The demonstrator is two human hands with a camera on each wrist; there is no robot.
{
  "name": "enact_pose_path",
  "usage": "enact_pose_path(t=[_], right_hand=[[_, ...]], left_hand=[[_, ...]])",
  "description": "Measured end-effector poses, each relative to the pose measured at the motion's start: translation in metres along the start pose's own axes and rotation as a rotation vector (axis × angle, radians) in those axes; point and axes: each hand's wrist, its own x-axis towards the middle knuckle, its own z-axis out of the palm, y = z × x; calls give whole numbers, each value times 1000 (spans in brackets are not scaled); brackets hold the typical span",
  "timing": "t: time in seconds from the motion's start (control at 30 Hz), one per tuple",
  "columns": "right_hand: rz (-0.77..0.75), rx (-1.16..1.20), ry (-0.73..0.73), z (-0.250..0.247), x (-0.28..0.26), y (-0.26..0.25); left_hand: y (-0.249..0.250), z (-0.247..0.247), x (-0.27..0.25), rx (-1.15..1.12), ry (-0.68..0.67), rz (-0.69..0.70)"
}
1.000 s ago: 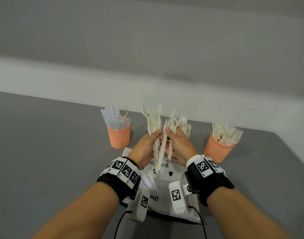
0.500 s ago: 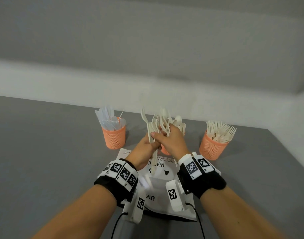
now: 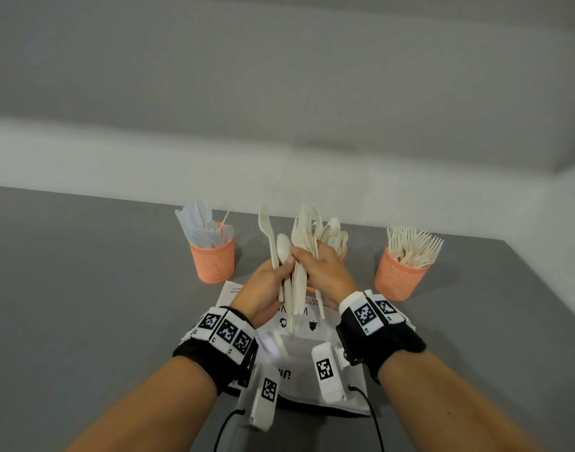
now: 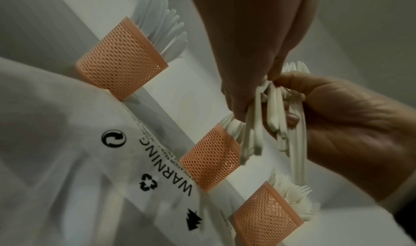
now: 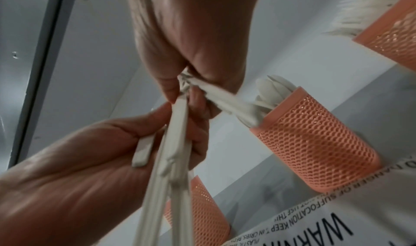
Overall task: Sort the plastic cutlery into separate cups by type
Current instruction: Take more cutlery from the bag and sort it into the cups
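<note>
Both of your hands meet at the centre of the head view, above the printed plastic bag (image 3: pixel 299 347) on the grey table (image 3: pixel 84 288). Your left hand (image 3: pixel 263 288) has its fingers curled round a small set of cream pieces, a fork (image 3: pixel 265 223) and a spoon (image 3: pixel 283 247) showing above the thumb, their handles hanging down toward the bottom of the frame. Your right hand (image 3: pixel 325 272) pinches a thicker bunch of cutlery (image 3: pixel 307 230) just beside it, fingers wrapped round the shafts; in the right wrist view the two fists touch where the handles cross.

The relation that matters: every piece stands nearly upright, long axis running top to bottom of the frame, heads up. The spoon cup (image 3: pixel 339 252) sits directly behind your right hand, mostly hidden by it, so that hand is the nearer one for spoons. The fork cup (image 3: pixel 400 275) lies at centre right, also on the right hand's side. The knife cup (image 3: pixel 212 262) stands at centre left, closer to your left hand.

Judging by the full cups, sorting is well along. To drop the spoon, you would likely carry it up-frame and slightly right, keeping the handle pointing down.
</note>
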Motion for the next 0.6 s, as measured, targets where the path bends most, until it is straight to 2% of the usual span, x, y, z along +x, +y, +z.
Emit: enact_pose_path(t=[0.17,0.27,0.43,0.6], right_hand=[[80,87,-72,-3,-4,-2],[100,178,-10,-9,1,-7],[-82,49,78,-11,1,-18],[-133,-228,123,7,-1,-14]], left_hand=[[0,0,6,7,88,32],[3,1,9,29,131,26],[-1,9,9,413,193,43],[-8,28,7,639,199,225]])
